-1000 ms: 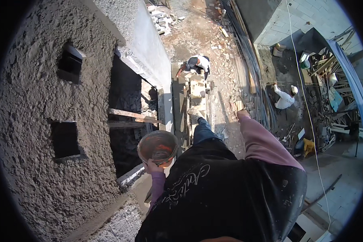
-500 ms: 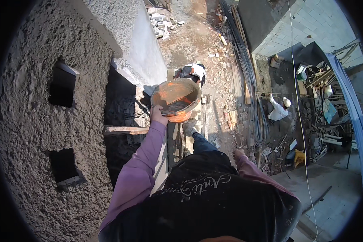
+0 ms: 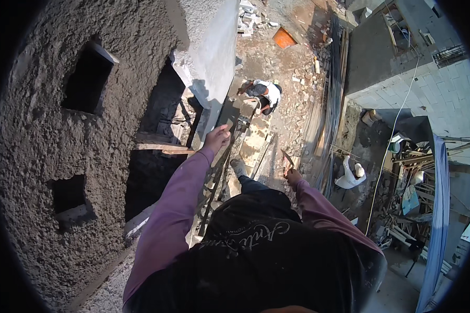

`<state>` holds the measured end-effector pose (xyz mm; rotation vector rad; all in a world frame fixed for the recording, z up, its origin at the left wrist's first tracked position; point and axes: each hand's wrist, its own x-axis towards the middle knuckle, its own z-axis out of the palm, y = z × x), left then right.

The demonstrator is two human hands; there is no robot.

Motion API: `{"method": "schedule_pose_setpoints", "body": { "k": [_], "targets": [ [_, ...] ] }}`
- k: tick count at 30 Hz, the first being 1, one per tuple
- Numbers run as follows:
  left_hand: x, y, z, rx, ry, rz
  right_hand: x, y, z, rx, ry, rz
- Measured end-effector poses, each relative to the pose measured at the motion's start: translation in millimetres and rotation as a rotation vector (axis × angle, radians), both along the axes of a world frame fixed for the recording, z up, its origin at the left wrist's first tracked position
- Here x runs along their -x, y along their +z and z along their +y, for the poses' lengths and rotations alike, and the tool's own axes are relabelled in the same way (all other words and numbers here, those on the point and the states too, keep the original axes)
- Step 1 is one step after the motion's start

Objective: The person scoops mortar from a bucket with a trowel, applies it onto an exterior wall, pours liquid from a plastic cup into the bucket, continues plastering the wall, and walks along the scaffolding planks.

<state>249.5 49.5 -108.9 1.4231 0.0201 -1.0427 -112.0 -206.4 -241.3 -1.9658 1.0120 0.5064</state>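
Observation:
My left hand [image 3: 218, 139] is held out over the drop beside the wall, fingers loosely bent and apart, with nothing visible in it. In my right hand [image 3: 293, 176] is a trowel [image 3: 286, 158], its narrow blade pointing away from me. Far ahead is an orange, angular-looking thing [image 3: 284, 38], matching the bucket's colour; whether it is in the air or on the ground I cannot tell. Below my left hand, a crouching person [image 3: 268, 94] in a white top and dark cap leans by a pale round container [image 3: 251, 104].
A rough grey wall [image 3: 125, 68] with dark openings rises at left. Narrow planks [image 3: 256, 138] lie below, by my foot [image 3: 238, 167]. Long metal bars [image 3: 331, 99], rubble [image 3: 297, 78] and another person [image 3: 351, 176] are at right. A cable [image 3: 394, 130] hangs across, near a blue sheet [image 3: 439, 208].
The orange bucket has left my left hand, and an orange thing now shows far ahead. My right hand has moved forward, bringing the trowel into view. The view has turned.

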Motion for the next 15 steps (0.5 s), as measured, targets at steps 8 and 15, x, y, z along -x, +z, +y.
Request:
{"method": "schedule_pose_setpoints", "body": {
  "k": [8,15],
  "targets": [
    [310.4,-118.7,457.4,-0.972,1.004,0.107,-139.4,-39.0,-44.5,0.171,0.753,0.333],
    [529.0,-53.1,461.1,-0.705,2.159,0.381,-298.1,-19.2,33.7,0.292,0.868,-0.045]
  ]
}}
